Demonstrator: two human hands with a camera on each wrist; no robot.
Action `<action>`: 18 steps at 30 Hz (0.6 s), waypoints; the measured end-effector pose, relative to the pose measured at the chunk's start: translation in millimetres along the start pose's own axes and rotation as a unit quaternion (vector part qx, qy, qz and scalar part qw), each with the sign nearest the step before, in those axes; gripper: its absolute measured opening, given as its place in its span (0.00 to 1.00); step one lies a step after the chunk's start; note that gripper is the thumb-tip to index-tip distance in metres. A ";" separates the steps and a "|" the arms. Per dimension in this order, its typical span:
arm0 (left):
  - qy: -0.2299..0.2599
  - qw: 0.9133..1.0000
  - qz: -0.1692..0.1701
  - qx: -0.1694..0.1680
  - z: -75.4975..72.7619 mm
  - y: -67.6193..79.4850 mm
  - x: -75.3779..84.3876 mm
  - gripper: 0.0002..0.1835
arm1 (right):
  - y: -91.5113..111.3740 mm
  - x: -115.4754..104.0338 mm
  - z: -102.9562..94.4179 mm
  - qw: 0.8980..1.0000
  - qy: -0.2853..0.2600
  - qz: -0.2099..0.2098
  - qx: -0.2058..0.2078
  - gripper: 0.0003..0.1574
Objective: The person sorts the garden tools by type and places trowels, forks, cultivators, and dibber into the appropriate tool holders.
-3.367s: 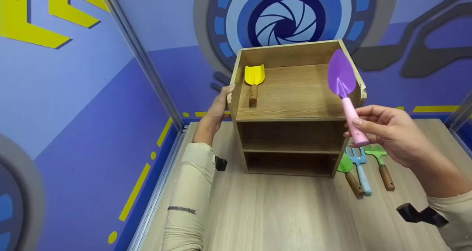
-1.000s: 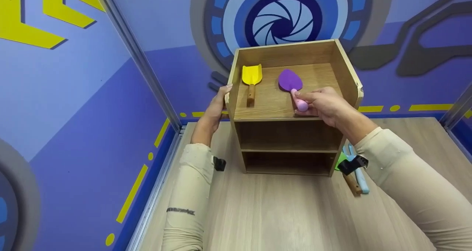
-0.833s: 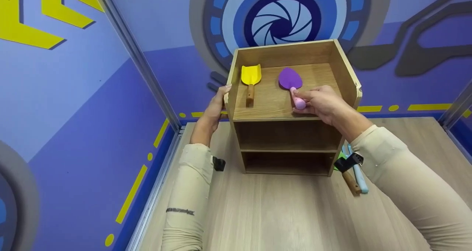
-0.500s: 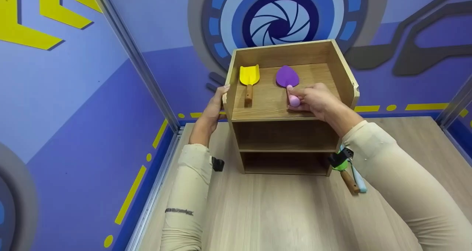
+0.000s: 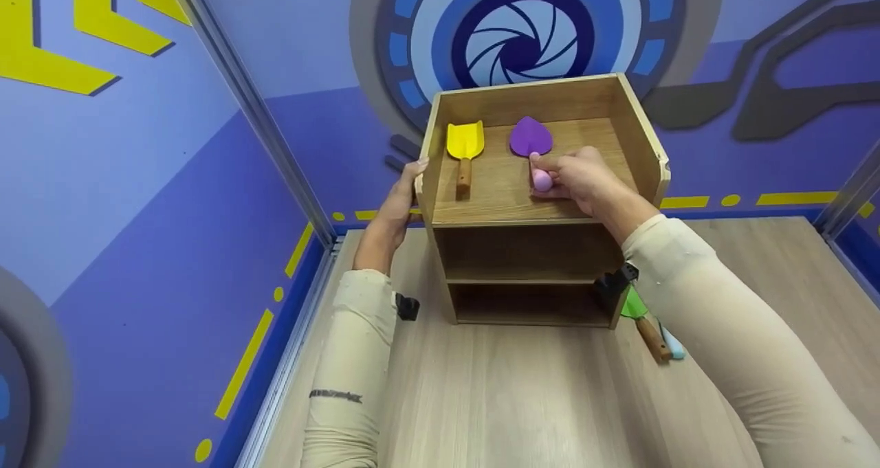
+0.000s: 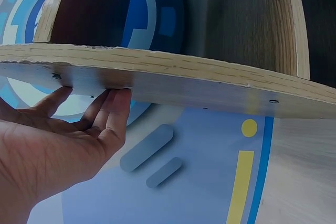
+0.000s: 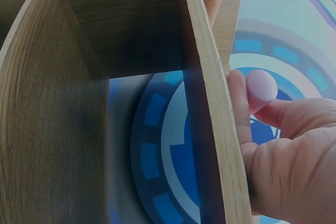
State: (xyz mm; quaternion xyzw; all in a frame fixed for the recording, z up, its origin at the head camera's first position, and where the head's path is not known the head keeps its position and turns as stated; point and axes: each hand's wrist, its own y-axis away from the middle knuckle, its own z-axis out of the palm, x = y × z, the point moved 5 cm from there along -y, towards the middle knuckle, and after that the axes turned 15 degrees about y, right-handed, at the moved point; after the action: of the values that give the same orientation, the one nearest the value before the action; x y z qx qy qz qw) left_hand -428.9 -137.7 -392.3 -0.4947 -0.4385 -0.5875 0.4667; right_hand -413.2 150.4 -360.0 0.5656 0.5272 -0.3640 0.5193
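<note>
A small wooden shelf unit (image 5: 529,223) stands on the table with its tray-like top facing up. My right hand (image 5: 584,179) pinches the pink handle of a purple trowel (image 5: 530,137) over that top; whether the blade touches the board cannot be told. In the right wrist view the round handle end (image 7: 261,88) shows between thumb and fingers. To its left lies a yellow shovel (image 5: 465,141) with a wooden handle. My left hand (image 6: 79,135) rests its fingertips against the outer face of the unit's left side panel (image 6: 173,85), fingers fairly straight.
On the table right of the unit lie a green garden tool (image 5: 650,330) with a wooden handle and a light-blue handle (image 5: 672,344), partly under my right sleeve. Two compartments open below the top. A metal-framed printed wall (image 5: 158,200) rises at left, another behind.
My right hand has carried the purple trowel from beyond the unit's right side to over its top, then slightly farther back and left. The left hand stays at the side panel.
</note>
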 end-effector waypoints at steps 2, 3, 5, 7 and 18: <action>-0.001 1.000 0.000 0.001 -0.8 0.3 -0.3 0.46 | -1.2 -0.4 1.2 1.000 0.000 -0.003 0.001 0.18; -0.002 1.000 -0.001 0.002 -0.9 0.2 -0.2 0.46 | -1.4 -0.6 1.7 1.000 0.002 -0.006 0.003 0.18; -0.004 1.000 -0.004 0.002 -0.5 0.2 -0.8 0.47 | -0.8 0.5 1.8 1.000 0.015 -0.010 0.010 0.19; -0.006 1.000 -0.007 0.003 -0.5 0.0 -0.8 0.48 | -0.2 1.1 2.3 0.999 0.031 -0.014 0.018 0.21; 0.002 1.000 0.001 -0.012 -1.7 -0.3 -0.1 0.44 | 1.4 2.5 4.6 0.998 0.042 -0.035 0.034 0.30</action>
State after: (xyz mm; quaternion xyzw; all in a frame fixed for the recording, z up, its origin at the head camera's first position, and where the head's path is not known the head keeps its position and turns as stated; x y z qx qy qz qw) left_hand -429.5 -139.3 -392.6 -0.4994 -0.4300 -0.5932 0.4625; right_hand -410.8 146.7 -363.0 0.5792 0.5554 -0.3750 0.4641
